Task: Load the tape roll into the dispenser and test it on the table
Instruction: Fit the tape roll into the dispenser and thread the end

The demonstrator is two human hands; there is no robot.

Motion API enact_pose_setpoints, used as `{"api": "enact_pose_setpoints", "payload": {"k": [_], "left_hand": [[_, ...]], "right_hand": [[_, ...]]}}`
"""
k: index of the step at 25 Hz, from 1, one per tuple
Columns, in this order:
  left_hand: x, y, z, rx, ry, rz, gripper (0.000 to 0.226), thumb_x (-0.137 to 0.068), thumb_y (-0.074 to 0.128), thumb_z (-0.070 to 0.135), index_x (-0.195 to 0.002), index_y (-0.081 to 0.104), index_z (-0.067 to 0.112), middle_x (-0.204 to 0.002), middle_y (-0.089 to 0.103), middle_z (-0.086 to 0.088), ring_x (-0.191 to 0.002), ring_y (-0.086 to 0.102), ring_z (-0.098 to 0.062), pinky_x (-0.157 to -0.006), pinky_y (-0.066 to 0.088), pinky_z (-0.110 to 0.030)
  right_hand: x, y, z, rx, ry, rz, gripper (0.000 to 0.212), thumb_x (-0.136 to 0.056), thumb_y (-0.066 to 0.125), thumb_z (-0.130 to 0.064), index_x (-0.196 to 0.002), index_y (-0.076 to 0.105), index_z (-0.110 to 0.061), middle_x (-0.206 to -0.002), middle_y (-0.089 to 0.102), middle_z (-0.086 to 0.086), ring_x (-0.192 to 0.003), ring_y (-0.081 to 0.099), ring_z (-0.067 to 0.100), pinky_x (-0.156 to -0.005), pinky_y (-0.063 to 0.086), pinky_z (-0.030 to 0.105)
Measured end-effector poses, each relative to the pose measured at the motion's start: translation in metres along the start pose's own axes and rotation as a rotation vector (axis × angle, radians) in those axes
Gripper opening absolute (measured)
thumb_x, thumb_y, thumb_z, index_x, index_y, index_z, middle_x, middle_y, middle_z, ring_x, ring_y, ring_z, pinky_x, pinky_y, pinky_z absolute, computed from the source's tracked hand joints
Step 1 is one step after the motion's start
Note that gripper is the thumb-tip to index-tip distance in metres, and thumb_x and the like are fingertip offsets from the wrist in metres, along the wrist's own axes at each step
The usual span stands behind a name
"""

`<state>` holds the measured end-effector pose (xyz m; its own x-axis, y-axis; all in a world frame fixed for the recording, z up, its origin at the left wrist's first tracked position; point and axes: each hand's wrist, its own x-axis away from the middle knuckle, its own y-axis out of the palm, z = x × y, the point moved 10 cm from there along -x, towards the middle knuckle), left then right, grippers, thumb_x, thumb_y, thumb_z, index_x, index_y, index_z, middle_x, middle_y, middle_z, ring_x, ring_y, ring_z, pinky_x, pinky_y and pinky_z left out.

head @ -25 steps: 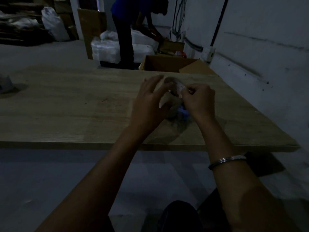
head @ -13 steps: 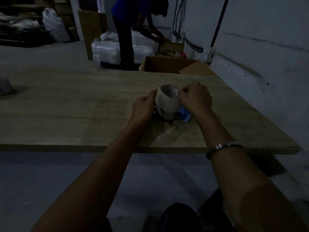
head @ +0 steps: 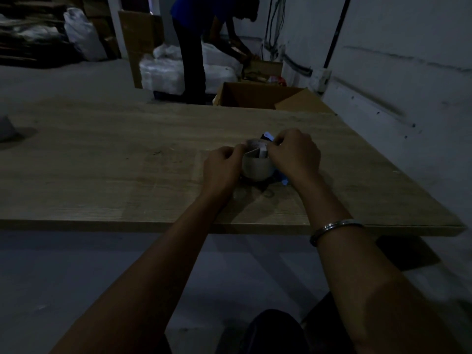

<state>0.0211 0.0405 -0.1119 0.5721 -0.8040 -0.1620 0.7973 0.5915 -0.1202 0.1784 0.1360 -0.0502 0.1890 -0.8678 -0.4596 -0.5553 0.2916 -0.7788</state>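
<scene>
A pale tape roll (head: 256,167) stands on the wooden table (head: 107,175), set against a blue and black dispenser (head: 281,178) whose parts show behind and to the right of the roll. My left hand (head: 222,167) grips the roll's left side. My right hand (head: 293,154) is closed over the roll's top right and the dispenser, pinching at the roll's upper edge. The dim light and my hands hide most of the dispenser.
An open cardboard box (head: 258,97) stands beyond the table's far edge. A person in a blue top (head: 194,47) bends over bags and boxes at the back. A grey object (head: 6,129) sits at the table's left edge. A wall (head: 398,72) runs along the right.
Both hands came down with the roll onto the table. My left hand closed from spread fingers to a grip on the roll's side, and my right hand moved over its top.
</scene>
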Motion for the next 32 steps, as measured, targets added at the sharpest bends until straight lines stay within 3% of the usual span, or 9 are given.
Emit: {"api": "enact_pose_setpoints", "payload": {"k": [2,7,11,13,16,19,23,27,32], "left_hand": [[-0.001,0.002,-0.002,0.0,-0.004,-0.03,0.037,-0.098,0.051,0.04,-0.102,0.073,0.011,-0.092,0.073,-0.006,-0.086,0.07,-0.019,-0.068,0.056,-0.034],[-0.003,0.002,-0.007,-0.044,-0.026,-0.05,0.034,-0.098,0.05,0.036,-0.112,0.072,0.014,-0.099,0.074,-0.003,-0.089,0.07,-0.015,-0.079,0.06,-0.039],[0.0,-0.004,-0.005,-0.09,-0.023,0.012,0.033,-0.099,0.05,0.033,-0.104,0.073,0.01,-0.088,0.072,-0.003,-0.077,0.067,-0.012,-0.056,0.047,-0.024],[0.0,-0.008,-0.005,-0.099,-0.016,0.048,0.032,-0.098,0.05,0.033,-0.1,0.073,0.011,-0.085,0.071,-0.002,-0.075,0.066,-0.012,-0.055,0.044,-0.023],[0.0,-0.01,-0.005,-0.099,-0.018,0.067,0.03,-0.098,0.048,0.029,-0.094,0.072,0.011,-0.084,0.07,-0.003,-0.079,0.066,-0.015,-0.06,0.048,-0.028],[-0.002,-0.012,-0.003,-0.102,0.002,0.07,0.032,-0.095,0.044,0.014,-0.092,0.075,0.009,-0.089,0.073,-0.008,-0.083,0.068,-0.019,-0.069,0.055,-0.037],[-0.003,-0.01,-0.006,-0.14,0.001,0.019,0.036,-0.088,0.046,-0.003,-0.108,0.074,0.008,-0.101,0.073,-0.008,-0.091,0.068,-0.017,-0.078,0.059,-0.037],[-0.007,-0.009,-0.008,-0.144,0.037,0.001,0.03,-0.09,0.056,-0.005,-0.111,0.072,0.009,-0.103,0.073,-0.005,-0.093,0.067,-0.014,-0.08,0.059,-0.033],[-0.01,-0.011,-0.011,-0.149,0.031,0.029,0.03,-0.091,0.056,-0.005,-0.11,0.073,0.011,-0.102,0.072,-0.003,-0.096,0.066,-0.015,-0.088,0.058,-0.039]], "right_hand": [[0.001,0.0,0.001,-0.006,0.001,-0.006,0.024,-0.083,0.06,-0.04,-0.09,0.073,-0.02,-0.088,0.07,0.002,-0.079,0.065,0.024,-0.064,0.047,0.033],[0.008,-0.007,-0.001,-0.107,-0.018,-0.026,0.02,-0.09,0.058,-0.031,-0.091,0.073,-0.018,-0.087,0.071,0.002,-0.078,0.064,0.02,-0.065,0.05,0.033],[0.017,-0.015,0.009,-0.269,-0.023,0.094,0.023,-0.092,0.057,-0.021,-0.109,0.07,-0.012,-0.107,0.068,0.006,-0.093,0.063,0.019,-0.074,0.048,0.03],[0.022,-0.017,0.021,-0.346,0.024,0.178,0.024,-0.094,0.054,-0.019,-0.113,0.067,-0.011,-0.11,0.062,0.005,-0.094,0.058,0.015,-0.076,0.044,0.026],[0.032,-0.011,0.041,-0.435,0.128,0.208,0.02,-0.097,0.049,-0.02,-0.09,0.066,-0.012,-0.086,0.058,-0.001,-0.071,0.05,0.007,-0.062,0.038,0.024],[0.041,0.0,0.064,-0.532,0.289,0.131,0.032,-0.092,0.048,-0.017,-0.062,0.053,-0.009,-0.057,0.047,0.001,-0.052,0.04,0.011,-0.053,0.03,0.029],[0.045,0.012,0.08,-0.657,0.45,0.069,0.029,-0.085,0.052,-0.015,-0.065,0.064,0.001,-0.065,0.065,0.018,-0.055,0.064,0.028,-0.052,0.051,0.04],[0.039,0.021,0.082,-0.638,0.438,-0.023,0.026,-0.089,0.06,-0.008,-0.064,0.064,-0.004,-0.059,0.065,0.008,-0.039,0.061,0.007,-0.039,0.048,0.019],[0.041,0.017,0.08,-0.649,0.473,-0.028,0.032,-0.088,0.057,-0.003,-0.059,0.063,-0.014,-0.056,0.064,0.003,-0.038,0.06,0.008,-0.05,0.054,0.029]]}}
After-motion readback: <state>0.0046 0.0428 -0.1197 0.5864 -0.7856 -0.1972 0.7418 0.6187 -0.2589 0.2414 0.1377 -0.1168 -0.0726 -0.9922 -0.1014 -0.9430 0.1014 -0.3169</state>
